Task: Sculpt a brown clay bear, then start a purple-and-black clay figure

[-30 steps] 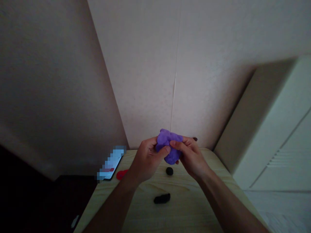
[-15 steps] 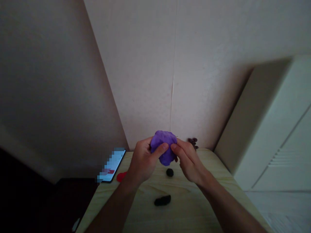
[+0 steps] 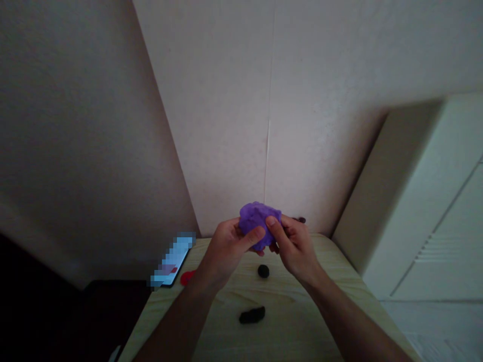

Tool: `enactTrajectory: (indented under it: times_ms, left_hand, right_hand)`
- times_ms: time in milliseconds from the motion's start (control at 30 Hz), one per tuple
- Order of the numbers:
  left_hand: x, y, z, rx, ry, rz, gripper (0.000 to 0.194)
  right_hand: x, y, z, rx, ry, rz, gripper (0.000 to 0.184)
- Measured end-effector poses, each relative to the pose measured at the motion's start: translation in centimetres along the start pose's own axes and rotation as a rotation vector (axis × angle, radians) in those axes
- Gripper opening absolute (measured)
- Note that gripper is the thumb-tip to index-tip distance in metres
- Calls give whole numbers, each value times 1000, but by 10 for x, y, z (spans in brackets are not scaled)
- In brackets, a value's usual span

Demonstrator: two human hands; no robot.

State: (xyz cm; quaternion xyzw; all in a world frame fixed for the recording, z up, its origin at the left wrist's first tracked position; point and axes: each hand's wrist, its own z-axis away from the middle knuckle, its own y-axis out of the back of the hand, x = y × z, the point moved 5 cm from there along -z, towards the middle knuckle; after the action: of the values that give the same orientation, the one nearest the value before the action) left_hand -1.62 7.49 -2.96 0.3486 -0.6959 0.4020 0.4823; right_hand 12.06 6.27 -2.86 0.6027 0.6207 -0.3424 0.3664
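A lump of purple clay [image 3: 257, 219] is held up above the far end of a light wooden table [image 3: 294, 311]. My left hand [image 3: 226, 249] grips its left side, thumb pressed on the front. My right hand [image 3: 296, 246] pinches its right side with thumb and fingers. Both hands are closed on the lump. Below them on the table lie a small black clay ball [image 3: 263, 271] and a black clay roll [image 3: 252, 315].
A phone [image 3: 171, 261] with a lit screen lies at the table's left edge, a red clay piece [image 3: 186, 277] beside it. A small dark object [image 3: 301, 219] sits by the wall behind my right hand. A white cabinet [image 3: 433, 201] stands right. Walls meet close behind the table.
The purple lump has been squeezed and turned between my fingers and now looks more compact. Both hands stay at about the same spot above the table.
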Motion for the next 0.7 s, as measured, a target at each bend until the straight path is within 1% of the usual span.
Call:
enactTrajectory:
  times_ms: [67, 167, 267, 367, 467, 567, 633, 700]
  left_hand:
    - [2, 4, 1, 26, -40, -35, 25]
    - [5, 6, 2, 63, -64, -134, 25]
    - [11, 5, 4, 81, -72, -180, 28]
    - [14, 4, 5, 75, -71, -145, 28]
    - [11, 3, 3, 14, -35, -43, 25]
    - [6, 1, 1, -35, 26, 62, 30]
    - [5, 3, -1, -14, 29, 77, 31]
    - [6, 6, -1, 29, -17, 48, 30]
  right_hand:
    - [4, -1, -3, -37, -61, -41, 47]
    - [10, -5, -4, -95, -142, -98, 50]
    - [8, -5, -2, -94, -114, -100, 49]
    - [7, -3, 0, -55, -84, -70, 47]
    - [9, 0, 0, -10, -68, -49, 47]
    - [11, 4, -1, 18, -48, -41, 45]
    - [11, 5, -3, 3, -57, -36, 48]
    - [11, 4, -5, -35, -82, -43, 53]
